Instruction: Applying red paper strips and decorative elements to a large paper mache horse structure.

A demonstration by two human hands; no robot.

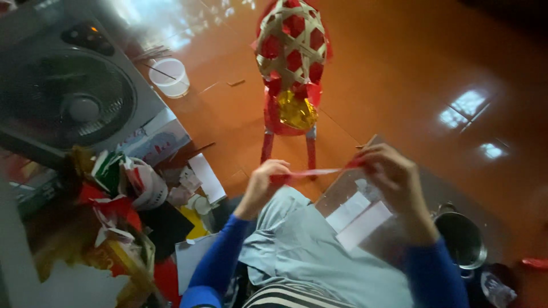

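**Paper strip held taut above the lap**

Floor (411,74), glossy orange tile, fills the frame. At twelve o'clock stands a woven bamboo frame (292,48) backed with red paper. Left hand (264,181) and right hand (387,171) each pinch an end of a thin red paper strip (319,171), fingers closed. Even tension should keep it flat, untorn.

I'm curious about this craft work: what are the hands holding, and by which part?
A thin red paper strip, stretched between both hands: the left hand pinches one end, the right hand pinches the other end.
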